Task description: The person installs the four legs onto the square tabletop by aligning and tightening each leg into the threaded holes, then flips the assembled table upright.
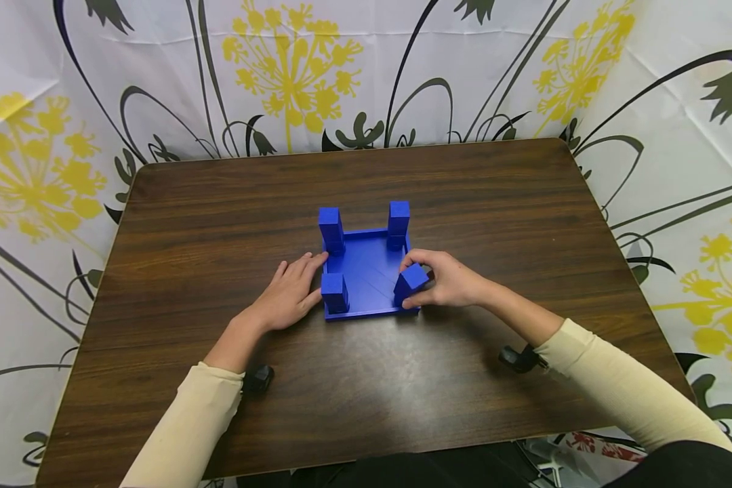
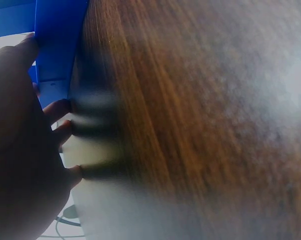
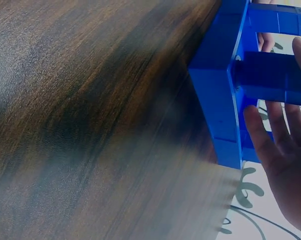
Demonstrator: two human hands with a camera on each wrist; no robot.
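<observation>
A blue square tray-like base (image 1: 369, 271) with a low rim lies on the table, a square blue post standing at each corner. My right hand (image 1: 448, 279) pinches the near-right post (image 1: 412, 276) between thumb and fingers; that post is turned askew to the rim. In the right wrist view the same post (image 3: 270, 77) meets the inner corner of the base. My left hand (image 1: 289, 291) lies with fingers spread at the left side, fingertips touching the base's edge and thumb by the near-left post (image 1: 334, 293). Two more posts, far-left (image 1: 331, 230) and far-right (image 1: 398, 224), stand upright.
The dark wood-grain table (image 1: 232, 217) extends round the base on all sides. Behind and beside it hangs a white cloth (image 1: 177, 61) with yellow and grey plant prints. A black device sits at each wrist.
</observation>
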